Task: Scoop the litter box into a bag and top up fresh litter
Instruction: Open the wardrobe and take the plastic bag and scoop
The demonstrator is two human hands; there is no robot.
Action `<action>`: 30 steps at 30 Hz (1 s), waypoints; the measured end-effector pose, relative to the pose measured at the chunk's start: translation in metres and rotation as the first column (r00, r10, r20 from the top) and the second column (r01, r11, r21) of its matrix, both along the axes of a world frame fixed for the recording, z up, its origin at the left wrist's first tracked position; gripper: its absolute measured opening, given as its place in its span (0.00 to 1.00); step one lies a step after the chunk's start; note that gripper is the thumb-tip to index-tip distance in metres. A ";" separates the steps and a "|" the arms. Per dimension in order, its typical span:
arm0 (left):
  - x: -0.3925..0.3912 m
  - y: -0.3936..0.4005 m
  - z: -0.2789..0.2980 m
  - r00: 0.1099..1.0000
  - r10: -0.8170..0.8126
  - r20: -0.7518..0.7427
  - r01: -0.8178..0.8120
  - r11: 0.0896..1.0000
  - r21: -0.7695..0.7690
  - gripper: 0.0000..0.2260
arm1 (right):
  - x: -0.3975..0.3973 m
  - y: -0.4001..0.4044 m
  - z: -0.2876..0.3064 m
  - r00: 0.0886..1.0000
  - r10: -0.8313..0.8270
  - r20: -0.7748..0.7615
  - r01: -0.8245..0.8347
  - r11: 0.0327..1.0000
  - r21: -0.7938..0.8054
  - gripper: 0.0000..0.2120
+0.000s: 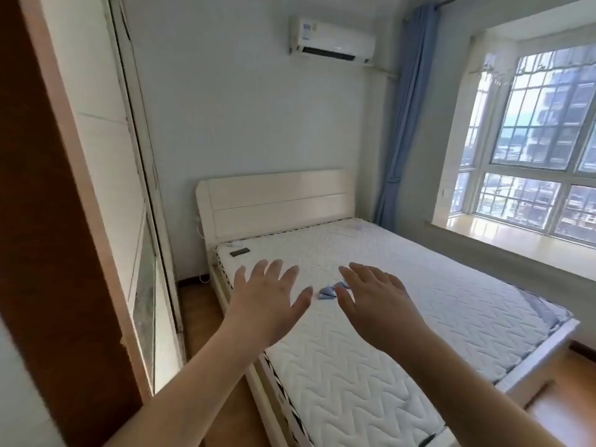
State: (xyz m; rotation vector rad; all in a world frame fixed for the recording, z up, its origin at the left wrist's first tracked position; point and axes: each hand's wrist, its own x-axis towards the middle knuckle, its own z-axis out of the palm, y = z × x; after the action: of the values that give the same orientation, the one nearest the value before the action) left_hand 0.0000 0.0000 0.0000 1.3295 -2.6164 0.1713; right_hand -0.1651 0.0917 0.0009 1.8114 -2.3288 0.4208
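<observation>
Two bare forearms reach forward from the bottom of the view, both held out in the air over a bare white quilted mattress [371, 317]. The left hand [267, 298] is spread flat, fingers straight and fanned apart, holding nothing. The right hand [374, 298] is likewise spread with straight fingers, back of the hand upward, holding nothing. The two hands sit side by side, a small gap between them.

On the mattress, seen in that gap, lies a small crumpled piece of blue cloth [329, 291]; neither hand touches it. Toward the head of the mattress a small dark flat object [239, 252] lies near the cream headboard [274, 201]. Above the headboard an air conditioner [332, 39] is mounted on the wall. To the right of the mattress hang a blue curtain [406, 117] and a barred window [532, 150]. To its left stands a white wardrobe [106, 150].

No litter box, scoop, bag or litter appears anywhere in view.
</observation>
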 end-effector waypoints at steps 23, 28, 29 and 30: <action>0.005 -0.044 -0.017 0.704 0.710 0.028 -0.708 0.705 -0.045 0.27 | 0.000 -0.195 -0.029 0.712 0.702 0.001 -0.701 0.712 -0.042 0.25; 0.019 -0.027 -0.026 0.668 0.739 0.084 -0.729 0.673 -0.127 0.27 | 0.025 -0.200 -0.041 0.675 0.738 -0.016 -0.737 0.672 -0.067 0.30; 0.021 -0.023 -0.025 0.664 0.742 0.095 -0.727 0.670 -0.151 0.28 | 0.031 -0.200 -0.043 0.670 0.742 -0.003 -0.741 0.669 -0.061 0.28; 0.023 -0.019 -0.024 0.662 0.743 0.098 -0.725 0.668 -0.168 0.29 | 0.037 -0.199 -0.045 0.667 0.745 0.015 -0.744 0.667 -0.048 0.28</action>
State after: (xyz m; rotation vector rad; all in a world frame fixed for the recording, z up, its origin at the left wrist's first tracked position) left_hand 0.0229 -0.0192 -0.0241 2.3401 -1.9453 0.5563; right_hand -0.1286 -0.1069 -0.0436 2.6976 -1.4394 0.5794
